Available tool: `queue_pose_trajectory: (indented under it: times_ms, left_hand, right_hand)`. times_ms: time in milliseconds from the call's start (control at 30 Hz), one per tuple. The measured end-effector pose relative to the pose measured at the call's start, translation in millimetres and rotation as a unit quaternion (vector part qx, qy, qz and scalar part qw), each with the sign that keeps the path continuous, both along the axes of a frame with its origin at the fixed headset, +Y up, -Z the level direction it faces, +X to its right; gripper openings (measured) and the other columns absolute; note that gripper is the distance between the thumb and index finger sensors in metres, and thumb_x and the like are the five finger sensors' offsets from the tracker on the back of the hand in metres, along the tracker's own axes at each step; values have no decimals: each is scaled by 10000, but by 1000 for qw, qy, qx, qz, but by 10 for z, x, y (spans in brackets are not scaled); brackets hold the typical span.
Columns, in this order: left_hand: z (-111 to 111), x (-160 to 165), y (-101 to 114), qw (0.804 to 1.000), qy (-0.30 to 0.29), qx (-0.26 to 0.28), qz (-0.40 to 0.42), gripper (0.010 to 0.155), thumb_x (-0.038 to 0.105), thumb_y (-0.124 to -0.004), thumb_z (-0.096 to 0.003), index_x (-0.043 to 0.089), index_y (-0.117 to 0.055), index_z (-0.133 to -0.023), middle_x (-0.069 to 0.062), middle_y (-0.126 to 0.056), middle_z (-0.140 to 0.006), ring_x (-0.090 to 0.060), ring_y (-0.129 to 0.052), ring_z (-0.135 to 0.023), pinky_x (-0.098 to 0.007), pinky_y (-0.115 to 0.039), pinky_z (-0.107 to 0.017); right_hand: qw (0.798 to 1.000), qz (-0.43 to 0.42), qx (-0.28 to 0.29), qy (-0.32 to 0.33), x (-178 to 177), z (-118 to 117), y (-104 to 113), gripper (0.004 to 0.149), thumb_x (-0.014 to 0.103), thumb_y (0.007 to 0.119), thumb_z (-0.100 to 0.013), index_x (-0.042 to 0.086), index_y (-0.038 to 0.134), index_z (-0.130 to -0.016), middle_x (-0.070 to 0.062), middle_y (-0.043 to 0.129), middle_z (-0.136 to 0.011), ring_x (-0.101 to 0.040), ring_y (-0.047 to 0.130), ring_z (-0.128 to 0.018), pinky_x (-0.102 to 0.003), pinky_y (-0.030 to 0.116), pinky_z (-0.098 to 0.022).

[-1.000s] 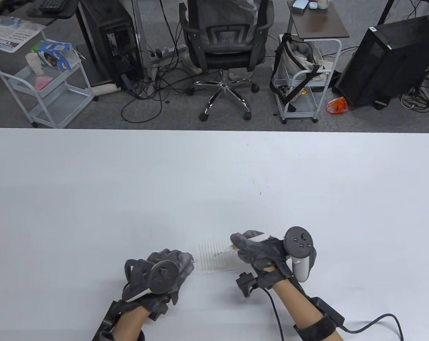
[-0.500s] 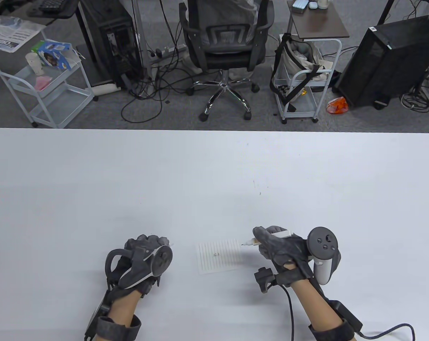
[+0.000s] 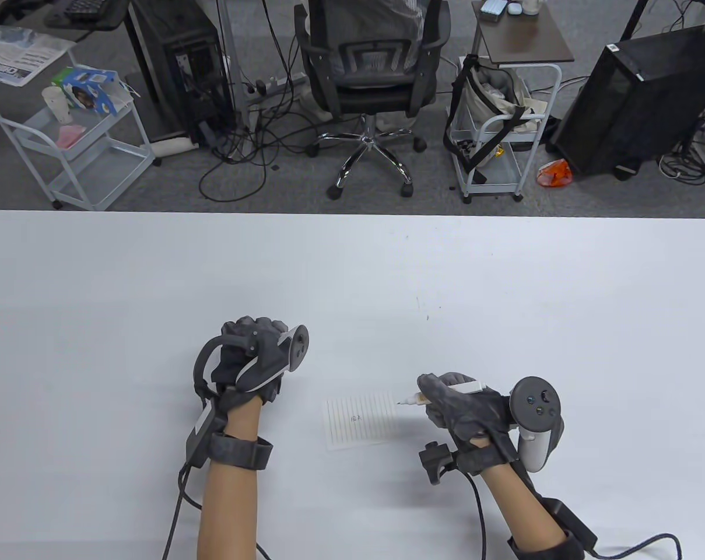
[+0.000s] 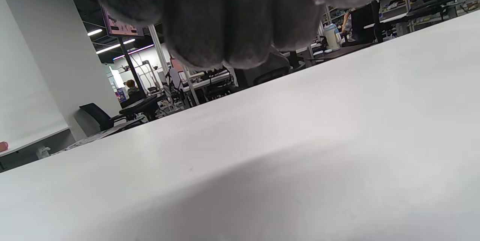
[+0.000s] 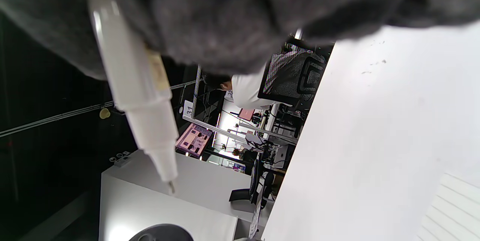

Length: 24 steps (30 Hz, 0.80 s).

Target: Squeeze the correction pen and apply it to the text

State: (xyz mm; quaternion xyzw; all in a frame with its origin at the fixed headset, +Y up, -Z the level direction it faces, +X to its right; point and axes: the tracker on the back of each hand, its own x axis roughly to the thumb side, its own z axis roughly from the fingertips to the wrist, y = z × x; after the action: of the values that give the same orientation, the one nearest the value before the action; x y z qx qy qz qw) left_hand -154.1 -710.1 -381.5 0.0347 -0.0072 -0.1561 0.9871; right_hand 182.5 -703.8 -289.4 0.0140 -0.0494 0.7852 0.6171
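A small lined paper [image 3: 361, 421] with a short black scribble lies flat on the white table [image 3: 504, 280]. My right hand [image 3: 445, 399] grips a white correction pen [image 3: 445, 392], its tip pointing left over the paper's upper right corner. In the right wrist view the uncapped pen [image 5: 138, 94] juts from my gloved fingers [image 5: 232, 15], its tip held in the air, and the paper's corner [image 5: 455, 211] shows at the lower right. My left hand [image 3: 259, 341] is curled in a fist left of and beyond the paper, apart from it. In the left wrist view its fingers [image 4: 225, 15] are bunched; what they hold, if anything, is hidden.
Beyond the table's far edge stand an office chair [image 3: 369, 64], two wheeled carts [image 3: 78, 146] [image 3: 498, 134] and computer towers [image 3: 632, 99]. Cables trail from both wrists off the near edge.
My left hand has pulled away from the paper's left edge and moved up and away across the table. My right hand has drawn the pen right, off the scribble, to the paper's corner.
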Motion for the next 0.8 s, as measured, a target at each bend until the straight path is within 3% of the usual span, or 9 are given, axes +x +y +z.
queue_pose_trajectory:
  times_ms: [333, 600, 800]
  left_hand:
    - [-35, 29, -514, 993, -13, -48, -110, 502, 531, -740, -372, 325, -858, -814, 77, -991, -787, -214, -1014, -715, -493, -780, -624]
    - [41, 81, -568, 986, -34, -55, -154, 527, 535, -696, -395, 330, -799, -871, 79, -943, -870, -205, -991, -786, -482, -777, -648]
    - [53, 27, -581, 987, -37, -75, -141, 548, 528, -660, -403, 322, -747, -903, 64, -890, -929, -229, -947, -846, -510, -743, -670]
  right_hand:
    - [1000, 10, -14, 2, -77, -24, -60, 360, 573, 855, -382, 218, 917, -370, 13, 981, -206, -210, 931, -106, -432, 853, -273]
    - [1000, 23, -18, 6, -142, -23, -94, 361, 575, 855, -383, 219, 917, -372, 11, 982, -209, -211, 933, -108, -432, 853, -275]
    - [1000, 23, -15, 6, -138, -28, -88, 359, 573, 852, -386, 219, 915, -377, 11, 983, -214, -211, 934, -113, -432, 852, -278]
